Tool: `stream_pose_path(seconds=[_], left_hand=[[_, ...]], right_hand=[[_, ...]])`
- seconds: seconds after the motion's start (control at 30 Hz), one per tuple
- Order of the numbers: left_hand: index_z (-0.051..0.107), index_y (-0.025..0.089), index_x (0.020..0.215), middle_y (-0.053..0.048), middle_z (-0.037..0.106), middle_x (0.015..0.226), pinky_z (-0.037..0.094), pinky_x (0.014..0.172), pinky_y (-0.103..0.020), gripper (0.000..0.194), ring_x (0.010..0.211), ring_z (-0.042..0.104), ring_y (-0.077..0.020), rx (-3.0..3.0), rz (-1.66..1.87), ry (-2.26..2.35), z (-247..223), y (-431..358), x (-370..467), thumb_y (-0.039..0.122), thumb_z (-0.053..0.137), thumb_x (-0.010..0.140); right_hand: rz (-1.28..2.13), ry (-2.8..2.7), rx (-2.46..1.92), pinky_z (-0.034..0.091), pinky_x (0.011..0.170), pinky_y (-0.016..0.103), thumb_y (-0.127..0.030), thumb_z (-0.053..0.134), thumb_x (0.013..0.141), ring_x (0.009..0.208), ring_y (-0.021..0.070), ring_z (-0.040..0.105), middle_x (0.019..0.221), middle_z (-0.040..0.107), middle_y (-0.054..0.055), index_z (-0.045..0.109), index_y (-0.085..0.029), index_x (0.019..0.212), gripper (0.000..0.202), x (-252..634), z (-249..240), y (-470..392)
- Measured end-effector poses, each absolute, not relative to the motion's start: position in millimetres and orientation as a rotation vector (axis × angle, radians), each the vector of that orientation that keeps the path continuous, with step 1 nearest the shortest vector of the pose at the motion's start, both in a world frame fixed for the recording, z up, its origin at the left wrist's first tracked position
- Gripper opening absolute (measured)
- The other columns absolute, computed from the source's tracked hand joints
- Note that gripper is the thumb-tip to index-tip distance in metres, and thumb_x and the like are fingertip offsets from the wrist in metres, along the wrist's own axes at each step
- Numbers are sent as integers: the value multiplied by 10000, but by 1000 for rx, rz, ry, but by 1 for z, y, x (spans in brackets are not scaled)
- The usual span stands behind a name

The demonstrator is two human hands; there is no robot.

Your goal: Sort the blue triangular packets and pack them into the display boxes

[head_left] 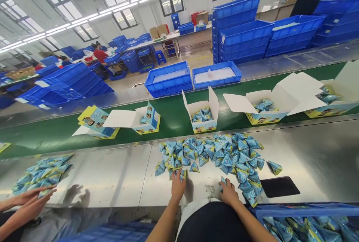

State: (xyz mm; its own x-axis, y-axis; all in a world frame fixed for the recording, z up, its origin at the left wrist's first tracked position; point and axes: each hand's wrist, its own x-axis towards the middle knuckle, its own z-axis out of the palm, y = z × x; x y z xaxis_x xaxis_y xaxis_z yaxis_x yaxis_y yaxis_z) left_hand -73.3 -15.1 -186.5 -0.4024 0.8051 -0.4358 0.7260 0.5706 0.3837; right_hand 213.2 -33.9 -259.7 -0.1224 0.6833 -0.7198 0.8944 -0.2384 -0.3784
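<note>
Dozens of glossy blue triangular foil packets (213, 154) lie heaped on the smooth brushed-steel bench (322, 152), just ahead of both hands, their points facing every way. Beyond the heap, a green conveyor belt (174, 116) carries open white cardboard boxes (201, 116) with printed blue-and-yellow sides; their lettering is too small to read. By the right hand (228, 193), a flat black rectangular pad (279, 186) lies on the steel. That hand is closed on one packet at the heap's near edge. The left hand (177, 189) pinches another packet (182, 174) by its near edge.
</note>
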Motion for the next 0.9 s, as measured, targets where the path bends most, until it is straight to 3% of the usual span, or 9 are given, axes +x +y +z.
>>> stream_pose_path(seconds=[0.1, 0.17, 0.37, 0.6, 0.8, 0.9], left_hand=[[431, 254, 1595, -211, 184, 1765, 542, 1076, -440, 676, 1318, 655, -331, 1225, -4, 2162, -197, -6, -75, 132, 525, 936], [405, 252, 1615, -231, 182, 1766, 536, 1083, -451, 700, 1301, 671, -332, 1210, -107, 2124, -203, -1, -76, 130, 537, 938], [434, 247, 1582, -222, 373, 1661, 528, 1080, -420, 627, 1293, 676, -314, 1193, -289, 2060, -217, -13, -71, 209, 551, 967], [470, 242, 1531, -190, 511, 1522, 529, 1045, -425, 514, 1166, 719, -296, 1243, -315, 2079, -222, -47, -52, 352, 476, 1029], [620, 188, 1357, -167, 633, 1435, 441, 1162, -449, 442, 1440, 517, -353, 1294, -384, 2084, -217, -48, -52, 170, 587, 916], [632, 169, 1301, -183, 687, 1374, 473, 1124, -459, 420, 1403, 557, -364, 1262, -394, 2081, -216, -47, -54, 159, 624, 881]], right_hand=[[-1239, 1780, 1934, 530, 1068, 517, -155, 493, 931, 1469, 381, 497, 1650, 404, 157, 562, -297, 1495, 586, 229, -264, -37], [-1220, 1796, 1939, 525, 1064, 497, -131, 460, 941, 1445, 370, 516, 1626, 428, 140, 586, -313, 1472, 575, 236, -265, -39], [-1177, 1777, 1996, 526, 1037, 436, -64, 352, 961, 1386, 333, 573, 1559, 502, 123, 626, -328, 1435, 608, 243, -270, -43], [-1161, 1739, 2050, 512, 1036, 446, -188, 548, 935, 1300, 349, 633, 1396, 609, 148, 637, -309, 1414, 503, 245, -269, -41], [-1249, 1725, 2097, 528, 946, 378, -172, 547, 882, 1113, 285, 730, 1357, 583, 175, 642, -234, 1334, 466, 243, -268, -37], [-1290, 1729, 2127, 532, 911, 377, -199, 556, 864, 1104, 287, 729, 1332, 583, 182, 647, -206, 1269, 415, 243, -267, -38]])
